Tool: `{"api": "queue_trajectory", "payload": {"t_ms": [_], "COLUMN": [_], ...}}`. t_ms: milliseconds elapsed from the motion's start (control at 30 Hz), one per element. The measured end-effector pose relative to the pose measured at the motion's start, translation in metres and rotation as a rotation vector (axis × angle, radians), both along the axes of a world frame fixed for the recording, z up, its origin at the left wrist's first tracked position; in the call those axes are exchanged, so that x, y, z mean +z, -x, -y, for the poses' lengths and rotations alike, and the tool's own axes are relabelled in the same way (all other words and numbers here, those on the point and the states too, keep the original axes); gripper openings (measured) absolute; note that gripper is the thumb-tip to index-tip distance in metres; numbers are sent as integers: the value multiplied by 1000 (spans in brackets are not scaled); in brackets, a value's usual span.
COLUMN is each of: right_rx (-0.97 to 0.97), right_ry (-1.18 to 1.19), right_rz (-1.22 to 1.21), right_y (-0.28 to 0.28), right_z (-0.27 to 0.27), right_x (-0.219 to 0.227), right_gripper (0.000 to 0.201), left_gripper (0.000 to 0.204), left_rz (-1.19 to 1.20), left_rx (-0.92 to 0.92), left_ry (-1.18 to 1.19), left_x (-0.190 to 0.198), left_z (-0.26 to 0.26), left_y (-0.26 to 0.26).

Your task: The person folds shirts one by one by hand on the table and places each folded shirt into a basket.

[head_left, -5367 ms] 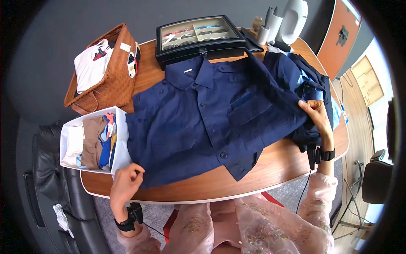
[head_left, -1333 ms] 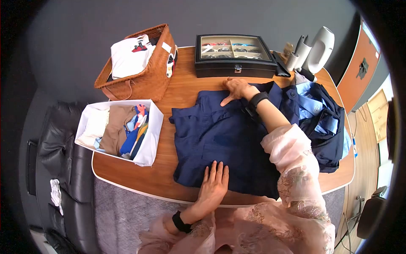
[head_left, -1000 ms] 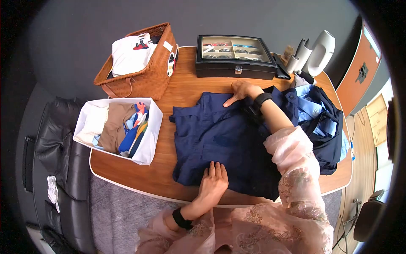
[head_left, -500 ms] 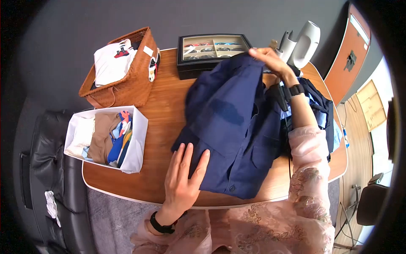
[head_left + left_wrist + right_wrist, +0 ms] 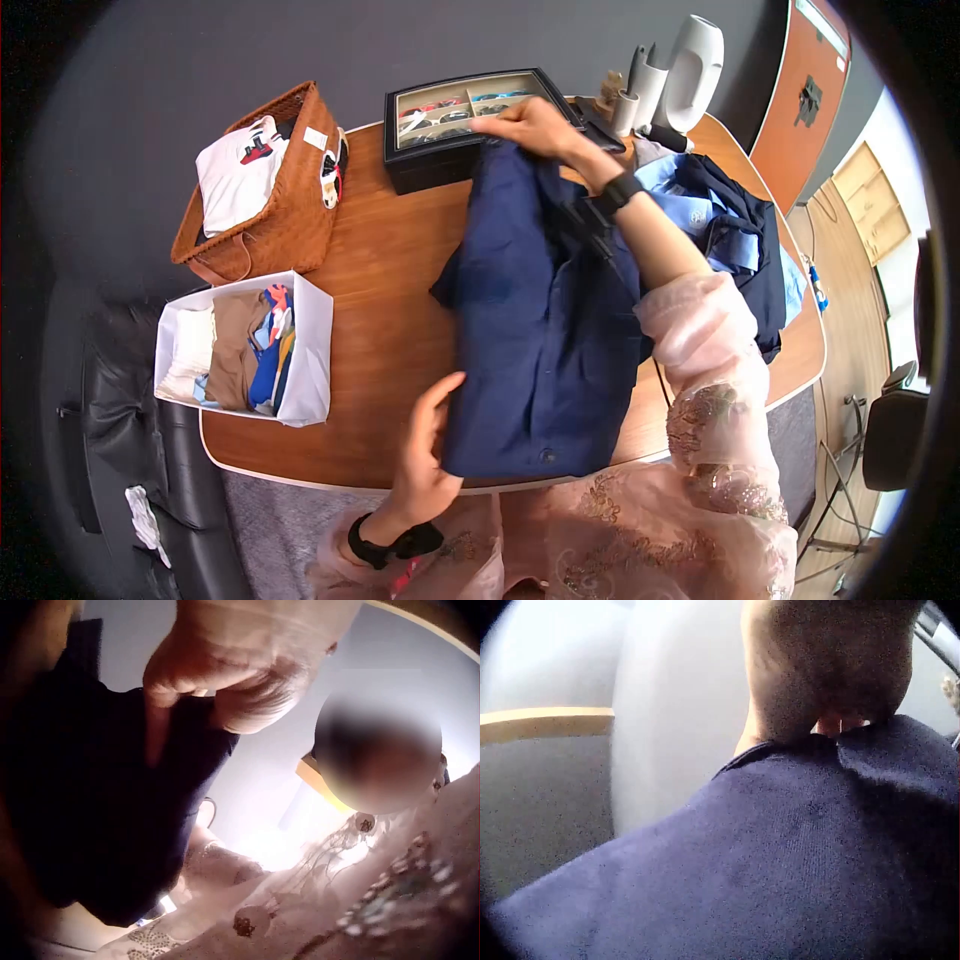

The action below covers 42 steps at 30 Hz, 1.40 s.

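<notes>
A navy button-front shirt (image 5: 510, 330), folded into a narrow upright strip, spans the middle of the table in the head view. At its upper end my right hand (image 5: 540, 130) pinches the cloth, raised in front of the black glasses case. My left hand (image 5: 420, 475) holds the lower left edge, one finger lying along the side and the others hidden by the fabric. Dark cloth (image 5: 112, 795) hangs from the left hand in the left wrist view. In the right wrist view the shirt (image 5: 727, 862) drapes down from the fingers, whose tips are mostly covered.
A white box (image 5: 310, 360) of folded clothes and a brown woven basket (image 5: 300, 220) stand left. The black glasses case (image 5: 430, 172) is at the back. Heaped dark and light blue clothes (image 5: 740, 240) lie right, with a white looped object (image 5: 690, 75) behind. The table's rim (image 5: 300, 478) curves in front.
From lying spread out, the shirt was folded narrower. In the last second my right hand lifted its top edge and moved left; my left hand went from pressing flat to holding the lower left edge.
</notes>
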State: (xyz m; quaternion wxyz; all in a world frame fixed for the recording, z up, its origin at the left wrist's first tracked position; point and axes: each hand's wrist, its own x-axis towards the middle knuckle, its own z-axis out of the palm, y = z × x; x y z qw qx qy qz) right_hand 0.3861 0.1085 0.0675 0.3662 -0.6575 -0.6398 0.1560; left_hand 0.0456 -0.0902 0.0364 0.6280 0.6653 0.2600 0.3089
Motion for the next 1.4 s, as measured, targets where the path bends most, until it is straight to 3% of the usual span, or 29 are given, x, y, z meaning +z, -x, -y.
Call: {"api": "queue_trajectory", "payload": {"t_ms": [100,167,200,267,300,400,467,500,533,600,667,733,767,833,867,967,1033,1100,1233,1333,1400], "right_rx": [68,169,237,258,239,180,108,130,125,173,150,83,102,112,111,189,253,127,-59,-190,-278], "right_ry": [72,138,174,152,127,88,117,78,74,-6,45,29,-2,-177,-288,-126,-193,52,198,379,411], "right_rz": [-264,-399,-465,-456,-449,-339,-184,-250,-249,-344,-254,32,84,216,251,81,2,-155,-401,-503,-442], "right_y": [21,26,36,41,42,39,42,46,51,57,56,62,68,68,65,49,24,12,-8,0,8], "right_z": [-11,-14,-6,-5,-4,-7,-6,-1,3,9,-2,-9,-9,-1,9,61,90,137,209,247,261], "right_x": [-14,-17,-11,-9,-11,-12,-8,-5,-1,3,-7,-14,-17,-20,-17,15,2,8,-20,-38,-60], "right_gripper": [54,52,50,49,49,50,47,46,46,46,55,65,72,61,57,41,37,37,24,36,46], "left_gripper": [63,69,69,75,79,79,66,55,55,52,60,61,61,63,52,32,29,26,20,20,20], "left_rz": [-61,-104,-101,-75,2,162,444,360,358,-256,-267,-288,-285,-198,-181,-164,-129,-91,-68,-22,27], "left_rx": [39,-145,-116,-384,-410,-241,-234,-255,-261,141,155,49,49,-115,-123,-51,-10,23,170,176,151], "left_ry": [-122,68,76,212,116,566,650,689,687,211,82,-252,-255,47,189,463,484,511,587,642,701], "left_x": [-4,1,1,-4,-17,-24,-34,-43,-51,-40,-53,-59,-58,-58,-61,-83,-106,-113,-112,-105,-101], "left_z": [-3,0,-2,-20,-33,-56,-80,-100,-108,-117,-131,-139,-144,-153,-160,-178,-182,-177,-166,-154,-142], "left_y": [21,34,42,46,45,28,25,30,31,17,0,-26,-35,-50,-49,-37,-28,-28,-29,-25,-23]}}
